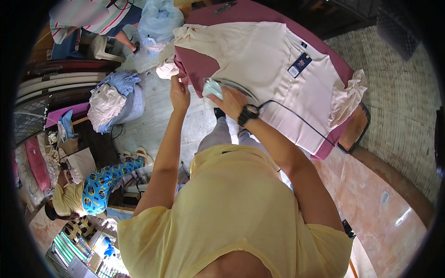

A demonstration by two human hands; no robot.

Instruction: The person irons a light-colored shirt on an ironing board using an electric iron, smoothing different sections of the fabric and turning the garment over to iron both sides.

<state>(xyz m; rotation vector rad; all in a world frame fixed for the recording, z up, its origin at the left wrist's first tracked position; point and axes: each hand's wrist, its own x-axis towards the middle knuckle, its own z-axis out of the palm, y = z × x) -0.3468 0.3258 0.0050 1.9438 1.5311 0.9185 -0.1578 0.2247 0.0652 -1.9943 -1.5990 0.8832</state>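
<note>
A cream short-sleeved blouse [259, 55] lies spread over an ironing board with a maroon cover [199, 62]. A dark blue hang tag [299, 65] rests on the blouse's front. My right hand [230, 103], with a black watch on its wrist, is closed round a pale green iron [212, 88] at the board's near left edge. The iron's soleplate is hidden. From the iron a dark cord [301, 119] runs right across the blouse. My left hand [180, 95] is closed at the board's left end, its fingertips pinching the hanging cream sleeve [167, 68].
To the left stands a heap of folded blue and cream clothes [116, 99]. A clear plastic bag [160, 21] sits beyond the board's left end. One person [99, 187] is at the lower left, another [118, 21] at the top left. A stone-topped counter [371, 204] lies right.
</note>
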